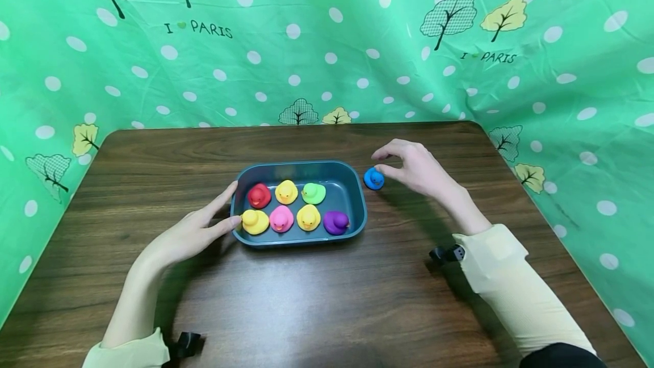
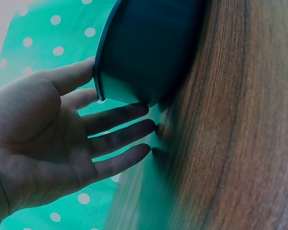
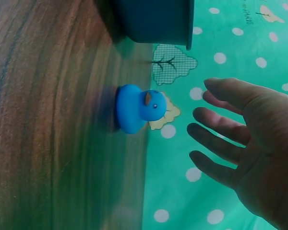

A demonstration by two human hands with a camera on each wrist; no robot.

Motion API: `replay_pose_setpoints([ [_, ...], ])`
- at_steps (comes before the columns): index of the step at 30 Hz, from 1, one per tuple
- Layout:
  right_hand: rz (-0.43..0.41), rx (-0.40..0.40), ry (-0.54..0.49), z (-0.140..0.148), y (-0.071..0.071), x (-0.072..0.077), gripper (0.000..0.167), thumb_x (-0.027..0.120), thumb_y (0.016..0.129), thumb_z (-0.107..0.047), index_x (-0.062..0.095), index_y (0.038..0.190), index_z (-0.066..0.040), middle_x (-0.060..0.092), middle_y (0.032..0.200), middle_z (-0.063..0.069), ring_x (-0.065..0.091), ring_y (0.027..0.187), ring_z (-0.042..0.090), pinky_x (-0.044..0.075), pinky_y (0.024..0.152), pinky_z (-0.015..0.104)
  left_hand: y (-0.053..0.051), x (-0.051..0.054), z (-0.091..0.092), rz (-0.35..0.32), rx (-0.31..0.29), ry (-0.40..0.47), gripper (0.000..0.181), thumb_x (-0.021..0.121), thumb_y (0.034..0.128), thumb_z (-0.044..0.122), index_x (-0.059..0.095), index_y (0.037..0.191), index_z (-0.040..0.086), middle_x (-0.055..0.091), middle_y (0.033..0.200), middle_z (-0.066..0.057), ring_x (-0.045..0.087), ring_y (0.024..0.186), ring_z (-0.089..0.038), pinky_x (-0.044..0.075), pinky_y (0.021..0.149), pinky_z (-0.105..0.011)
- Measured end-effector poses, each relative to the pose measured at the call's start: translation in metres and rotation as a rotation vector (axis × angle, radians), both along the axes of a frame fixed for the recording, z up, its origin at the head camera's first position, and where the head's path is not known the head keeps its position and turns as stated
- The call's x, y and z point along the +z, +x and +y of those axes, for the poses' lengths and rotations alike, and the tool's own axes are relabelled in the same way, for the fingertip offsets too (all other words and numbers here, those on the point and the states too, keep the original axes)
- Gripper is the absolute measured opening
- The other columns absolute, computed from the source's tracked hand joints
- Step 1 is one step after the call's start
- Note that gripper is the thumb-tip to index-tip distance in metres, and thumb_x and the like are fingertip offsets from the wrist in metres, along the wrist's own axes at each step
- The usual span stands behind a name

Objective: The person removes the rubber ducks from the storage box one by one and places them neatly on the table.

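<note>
A dark blue-grey tray (image 1: 298, 242) holds several ducks: a red duck (image 1: 259, 195), yellow ones, a green duck (image 1: 314, 193), a pink duck (image 1: 281, 218) and a purple duck (image 1: 336, 222). At its left end my left hand (image 1: 190, 233) touches the rim with thumb and fingertips, the other fingers spread beside the wall (image 2: 134, 57). A blue duck (image 1: 374, 179) stands upright on the table, just right of the tray. My right hand (image 1: 416, 168) hovers beside it; in the right wrist view, a gap lies between the duck (image 3: 130, 109) and the loosely bent fingers (image 3: 216, 139), which hold nothing.
The wooden table (image 1: 327, 300) reaches back to a green dotted cloth (image 1: 357, 33) printed with trees, which hangs behind and at both sides. Small black devices are at both wrists, by the cuffs of the light sleeves (image 1: 516, 288).
</note>
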State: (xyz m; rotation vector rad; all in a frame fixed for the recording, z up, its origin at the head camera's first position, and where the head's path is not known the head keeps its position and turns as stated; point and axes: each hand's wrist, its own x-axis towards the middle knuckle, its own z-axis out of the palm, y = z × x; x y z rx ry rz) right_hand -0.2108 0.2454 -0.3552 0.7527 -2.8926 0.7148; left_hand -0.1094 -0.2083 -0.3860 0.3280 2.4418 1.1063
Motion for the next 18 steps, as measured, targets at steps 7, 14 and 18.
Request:
replay_pose_setpoints([
  [7,0.042,0.020,-0.028,-0.003,0.001,0.005,0.020,0.076,0.095,-0.019,0.077,0.113,-0.013,0.075,0.114,0.006,0.068,0.111,0.025,0.054,0.097,0.049,0.000,-0.001,-0.001,0.004,-0.005,0.005,0.076,0.050,0.1050,0.055,0.002,0.164,0.046,0.017,0.174,-0.011,0.020,0.158,-0.045,0.030,0.115,-0.075],
  [14,0.087,0.054,-0.045,-0.007,0.005,0.011,0.022,0.076,0.094,-0.018,0.076,0.116,-0.014,0.074,0.118,0.005,0.067,0.114,0.025,0.054,0.098,0.046,0.000,-0.001,-0.001,0.005,-0.005,0.001,0.076,0.050,0.1048,0.055,0.002,0.164,0.046,0.017,0.174,-0.010,0.020,0.158,-0.045,0.029,0.116,-0.074],
  [18,0.101,0.074,-0.065,-0.011,0.007,0.015,0.023,0.077,0.093,-0.017,0.076,0.116,-0.014,0.073,0.119,0.004,0.066,0.116,0.024,0.054,0.099,0.046,0.000,-0.001,0.000,-0.001,-0.005,0.010,0.076,0.050,0.1048,0.055,0.002,0.164,0.046,0.018,0.173,-0.011,0.020,0.158,-0.045,0.029,0.116,-0.074],
])
